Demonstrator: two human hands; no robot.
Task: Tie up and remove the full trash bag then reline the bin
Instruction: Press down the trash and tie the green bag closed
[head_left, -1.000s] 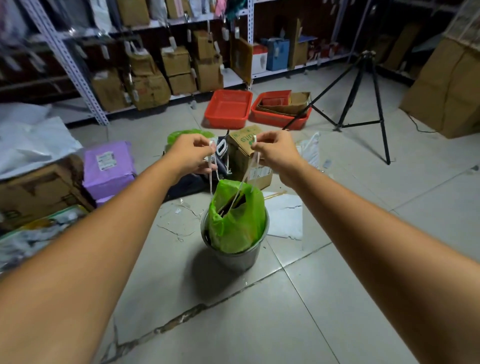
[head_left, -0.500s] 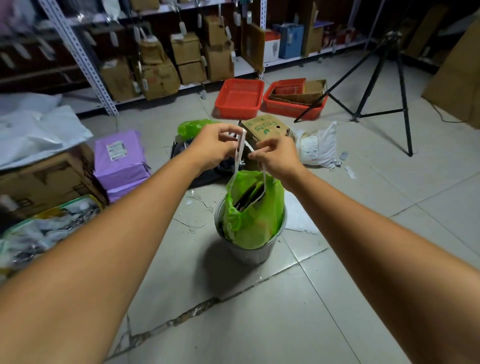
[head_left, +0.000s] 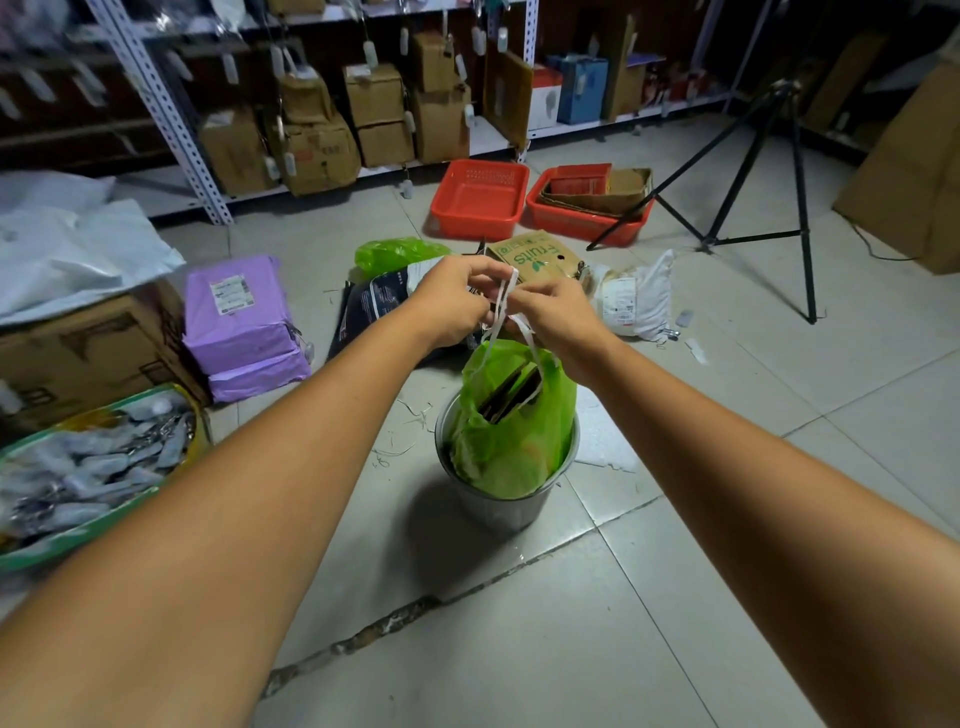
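Tying step in hand: my left grip and right grip each pinch white drawstrings, knuckles nearly touching. Green trash bag hangs just below both grips, seated in metal bin, mouth part open. Next, I judge: cross strings, cinch knot, lift bag clear.

I see a dim, soft picture. The shelves at the far edge sink into murk and blur. The bin throws a soft shadow leftward on the floor. Wide-angle distortion stretches the left forearm and right forearm.
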